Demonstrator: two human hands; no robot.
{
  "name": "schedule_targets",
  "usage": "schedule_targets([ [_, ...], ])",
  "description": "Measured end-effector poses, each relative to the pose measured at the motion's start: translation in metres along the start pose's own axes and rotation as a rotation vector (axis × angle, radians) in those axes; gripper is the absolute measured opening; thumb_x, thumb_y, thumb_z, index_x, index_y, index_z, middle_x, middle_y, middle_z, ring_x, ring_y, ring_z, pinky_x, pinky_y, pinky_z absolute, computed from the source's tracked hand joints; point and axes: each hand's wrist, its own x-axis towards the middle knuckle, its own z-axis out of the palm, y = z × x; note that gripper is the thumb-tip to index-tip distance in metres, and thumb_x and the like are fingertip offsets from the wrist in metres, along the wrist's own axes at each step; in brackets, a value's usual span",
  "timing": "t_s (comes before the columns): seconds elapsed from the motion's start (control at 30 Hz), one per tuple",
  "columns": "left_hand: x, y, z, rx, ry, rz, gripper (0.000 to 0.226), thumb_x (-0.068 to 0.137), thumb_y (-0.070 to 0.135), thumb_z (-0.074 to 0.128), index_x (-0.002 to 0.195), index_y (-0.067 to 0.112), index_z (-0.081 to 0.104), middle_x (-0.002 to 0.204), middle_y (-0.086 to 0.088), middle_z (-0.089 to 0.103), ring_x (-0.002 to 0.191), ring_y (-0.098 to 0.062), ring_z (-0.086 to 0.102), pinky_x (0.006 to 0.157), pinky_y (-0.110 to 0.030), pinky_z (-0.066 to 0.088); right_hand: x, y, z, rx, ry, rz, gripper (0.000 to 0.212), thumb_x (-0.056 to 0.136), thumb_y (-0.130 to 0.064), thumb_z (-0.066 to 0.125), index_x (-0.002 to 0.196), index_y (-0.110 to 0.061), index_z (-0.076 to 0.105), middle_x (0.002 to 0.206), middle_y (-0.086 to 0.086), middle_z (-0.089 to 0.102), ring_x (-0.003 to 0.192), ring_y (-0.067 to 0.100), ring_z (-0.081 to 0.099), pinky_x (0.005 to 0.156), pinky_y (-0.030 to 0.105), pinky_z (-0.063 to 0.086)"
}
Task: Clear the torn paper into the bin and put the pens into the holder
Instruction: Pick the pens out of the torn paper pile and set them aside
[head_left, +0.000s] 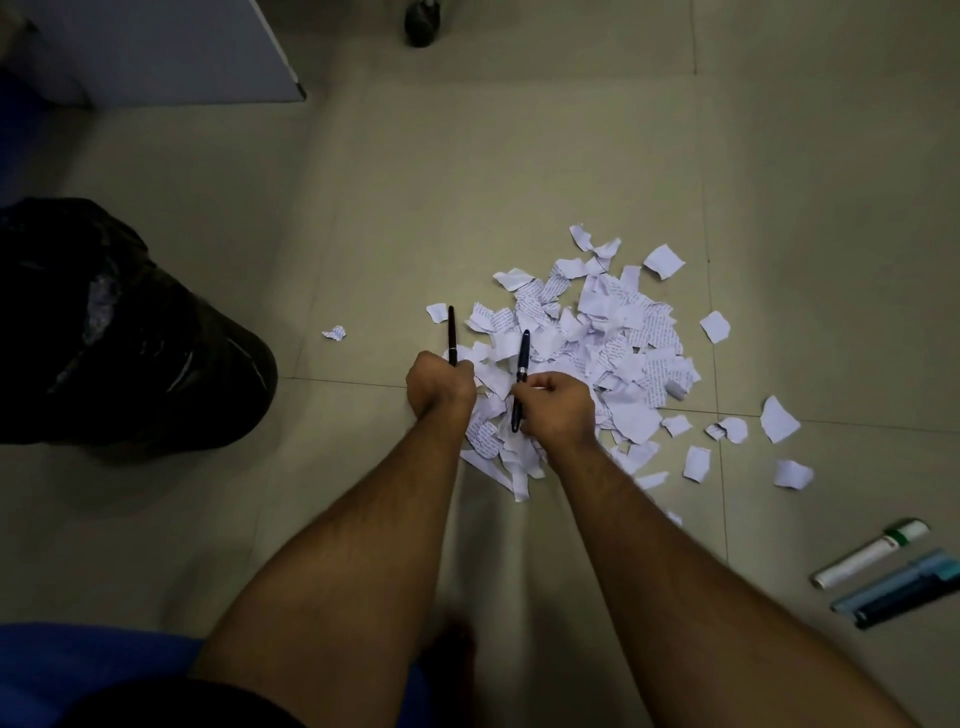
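At the far left stood the bin (130, 332), one only, lined with a black bag, its mouth hard to make out in the dim light. A single stray scrap (334, 332) lay between it and your hands.

Your left hand (439, 384) was fisted round the lower end of a black pen (452, 335), fingers curled tight, the barrel pointing away from you. Your right hand (558, 410) pinched a dark blue pen (521, 379) near its silver band between thumb and fingertips, the other fingers curled under. So you held two pens, one in each hand. Both looked stiff, light and smooth; a grip at mid-barrel would likely have kept them from sliding.

Under and beyond your hands lay the torn paper (613, 353), one loose heap on the tiled floor (467, 182), with roughly ten outlying bits to its right. It was too jumbled to count. Those pieces were probably featherlight and limp; you would have done better scooping them with both palms than picking singly.

At the far right lay the markers (883, 571): one white with a green cap, and beside it two or perhaps three bluish ones, partly cut off by the edge.

No holder was visible.
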Motion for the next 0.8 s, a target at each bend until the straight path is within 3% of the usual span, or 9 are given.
schedule_targets([
  [0.13, -0.011, 0.008, -0.004, -0.206, -0.001, -0.114, 0.037, 0.088, 0.033, 0.064, 0.106, 0.001, 0.066, 0.11, -0.016, 0.07, 0.1, -0.035, 0.066, 0.071, -0.03, 0.045, -0.009, -0.003, -0.013, 0.226, -0.09, 0.138, 0.021, 0.089, -0.01, 0.057, 0.07, -0.009, 0.066, 0.063, 0.006, 0.064, 0.054, 0.019, 0.057, 0.043, 0.021, 0.047],
  [0.23, -0.022, 0.015, -0.003, -0.291, -0.013, -0.145, 0.032, 0.089, 0.03, 0.064, 0.1, 0.0, 0.068, 0.107, -0.016, 0.071, 0.101, -0.036, 0.066, 0.075, -0.029, 0.046, -0.01, -0.002, -0.026, 0.377, -0.116, 0.219, 0.017, 0.09, -0.008, 0.056, 0.077, -0.005, 0.065, 0.066, 0.009, 0.063, 0.053, 0.019, 0.057, 0.045, 0.021, 0.046],
  [0.37, -0.037, 0.024, 0.004, -0.442, -0.055, -0.149, 0.012, 0.081, 0.02, 0.069, 0.076, 0.009, 0.067, 0.098, -0.016, 0.073, 0.093, -0.038, 0.069, 0.084, -0.042, 0.058, -0.005, 0.005, -0.032, 0.265, -0.02, 0.123, 0.008, 0.081, -0.014, 0.074, 0.083, -0.008, 0.069, 0.071, 0.009, 0.066, 0.055, 0.021, 0.058, 0.049, 0.026, 0.049],
  [0.43, -0.041, 0.026, 0.013, -0.494, -0.093, -0.17, 0.01, 0.076, 0.017, 0.069, 0.073, 0.008, 0.066, 0.095, -0.016, 0.074, 0.088, -0.038, 0.07, 0.078, -0.044, 0.058, -0.007, 0.004, -0.036, 0.255, 0.001, 0.135, 0.014, 0.077, -0.017, 0.079, 0.084, -0.011, 0.069, 0.073, 0.009, 0.069, 0.055, 0.022, 0.061, 0.05, 0.027, 0.05],
  [0.53, -0.053, 0.035, 0.019, -0.515, -0.2, -0.135, 0.014, 0.076, 0.014, 0.07, 0.066, 0.015, 0.061, 0.072, -0.012, 0.066, 0.063, -0.028, 0.058, 0.062, -0.03, 0.049, -0.008, 0.003, -0.044, 0.292, -0.002, 0.156, 0.009, 0.08, -0.015, 0.076, 0.083, -0.009, 0.07, 0.076, 0.012, 0.071, 0.063, 0.025, 0.064, 0.056, 0.031, 0.054],
  [0.63, -0.067, 0.047, 0.02, -0.541, -0.344, -0.109, 0.01, 0.081, 0.006, 0.069, 0.073, 0.007, 0.063, 0.06, -0.008, 0.055, 0.049, -0.018, 0.044, 0.048, -0.019, 0.037, -0.008, 0.005, -0.053, 0.265, 0.008, 0.123, 0.005, 0.081, -0.013, 0.068, 0.08, -0.009, 0.071, 0.071, 0.01, 0.07, 0.061, 0.026, 0.061, 0.055, 0.034, 0.054],
  [0.67, -0.071, 0.049, 0.021, -0.531, -0.367, -0.095, 0.003, 0.083, 0.006, 0.068, 0.081, 0.003, 0.067, 0.064, -0.014, 0.059, 0.048, -0.016, 0.044, 0.046, -0.018, 0.036, -0.007, 0.007, -0.054, 0.246, 0.013, 0.114, 0.006, 0.079, -0.015, 0.068, 0.08, -0.01, 0.072, 0.069, 0.009, 0.07, 0.06, 0.027, 0.062, 0.055, 0.038, 0.056],
  [0.73, -0.075, 0.052, 0.028, -0.554, -0.417, -0.091, 0.014, 0.088, 0.005, 0.062, 0.099, 0.0, 0.069, 0.093, -0.028, 0.069, 0.057, -0.017, 0.057, 0.05, -0.023, 0.047, -0.006, 0.009, -0.06, 0.201, 0.033, 0.099, 0.013, 0.071, -0.022, 0.068, 0.08, -0.013, 0.072, 0.07, 0.007, 0.072, 0.06, 0.027, 0.065, 0.061, 0.047, 0.061],
  [0.8, -0.082, 0.058, 0.03, -0.621, -0.51, -0.133, 0.018, 0.093, 0.004, 0.054, 0.104, 0.001, 0.068, 0.102, -0.021, 0.068, 0.072, -0.017, 0.066, 0.064, -0.028, 0.056, -0.004, 0.014, -0.066, 0.163, 0.054, 0.098, 0.023, 0.063, -0.03, 0.069, 0.081, -0.017, 0.071, 0.071, 0.004, 0.074, 0.062, 0.026, 0.069, 0.066, 0.05, 0.062],
])
